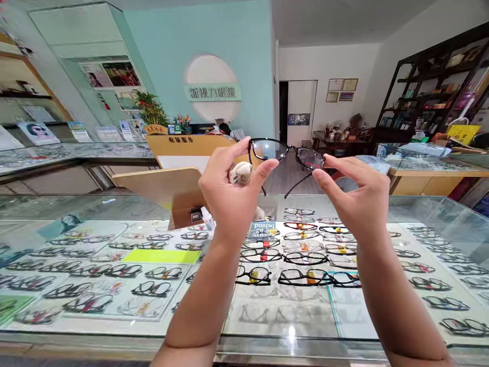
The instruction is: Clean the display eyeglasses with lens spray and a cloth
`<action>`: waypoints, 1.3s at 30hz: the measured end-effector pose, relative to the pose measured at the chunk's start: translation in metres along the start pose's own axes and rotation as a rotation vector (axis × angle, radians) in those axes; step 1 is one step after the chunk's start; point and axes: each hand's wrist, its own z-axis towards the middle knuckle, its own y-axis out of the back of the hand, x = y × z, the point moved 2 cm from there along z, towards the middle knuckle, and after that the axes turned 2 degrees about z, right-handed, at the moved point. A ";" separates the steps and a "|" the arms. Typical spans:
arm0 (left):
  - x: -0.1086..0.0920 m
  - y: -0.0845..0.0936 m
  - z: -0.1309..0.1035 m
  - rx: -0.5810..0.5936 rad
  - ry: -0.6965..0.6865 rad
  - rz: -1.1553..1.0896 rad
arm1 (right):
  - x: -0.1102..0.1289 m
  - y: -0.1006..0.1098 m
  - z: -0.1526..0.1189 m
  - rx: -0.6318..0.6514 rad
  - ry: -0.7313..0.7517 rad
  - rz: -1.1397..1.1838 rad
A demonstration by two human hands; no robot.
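A pair of black-framed glasses (291, 148) is held up in mid-air above the glass display case, its temples unfolded and pointing away and down. My left hand (239, 178) pinches the left end of the frame between thumb and fingers. A crumpled whitish cloth (241, 173) is tucked in that same palm, partly hidden by the thumb. At the other end of the frame, my right hand (353, 188) grips the rim near the hinge with thumb and forefinger. Small red lettering shows on the right lens.
Rows of glasses (304, 258) lie inside the glass display case (267, 346) below my hands. A small white bottle (207, 218) stands beyond my left wrist, near a wooden counter (191, 148). Dark shelves (428, 86) rise at the right.
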 end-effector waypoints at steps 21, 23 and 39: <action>0.014 -0.009 -0.006 0.141 0.217 -0.001 | -0.007 0.000 -0.004 -0.211 0.102 -0.089; 0.014 -0.010 -0.006 0.153 0.236 -0.011 | -0.006 0.000 -0.004 -0.228 0.117 -0.087; 0.014 -0.012 -0.009 0.289 0.353 -0.046 | -0.006 0.002 -0.004 -0.298 0.173 -0.034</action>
